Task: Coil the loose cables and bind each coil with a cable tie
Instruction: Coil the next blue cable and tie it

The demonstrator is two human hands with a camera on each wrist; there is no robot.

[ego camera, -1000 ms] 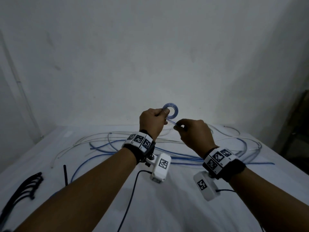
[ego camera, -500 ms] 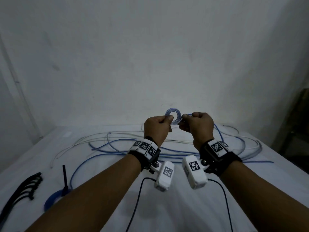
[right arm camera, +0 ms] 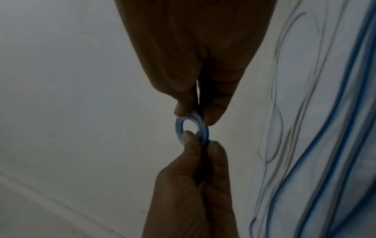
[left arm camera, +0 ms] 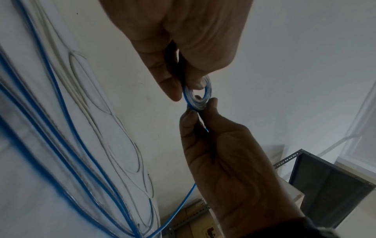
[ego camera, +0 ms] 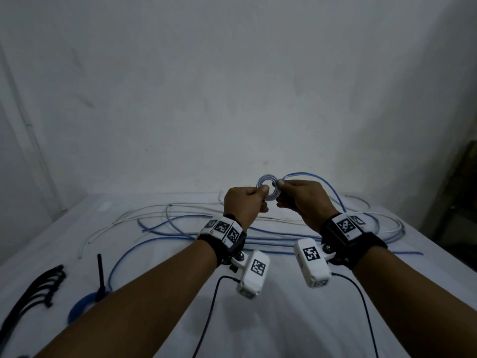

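A small tight coil of blue cable [ego camera: 268,187] is held up in the air between both hands, above the white table [ego camera: 284,319]. My left hand [ego camera: 263,189] pinches the coil's left rim between thumb and forefinger. My right hand [ego camera: 280,182] pinches its right rim. The free blue cable [ego camera: 305,174] arcs over the right hand and drops to the table. In the left wrist view the coil [left arm camera: 198,95] sits between the left hand [left arm camera: 184,90] above and the right hand [left arm camera: 200,111] below. In the right wrist view the coil [right arm camera: 192,128] shows as an open ring.
Loose blue cables [ego camera: 180,235] and white cables [ego camera: 144,215] sprawl across the far half of the table. A bundle of black cable ties [ego camera: 38,288] lies at the left edge. A blue coil [ego camera: 81,304] with an upright black tie [ego camera: 100,275] lies by my left forearm.
My right hand has come up beside the coil and now pinches its rim, bringing the blue cable round in an arc above it. My left hand kept hold of the coil.
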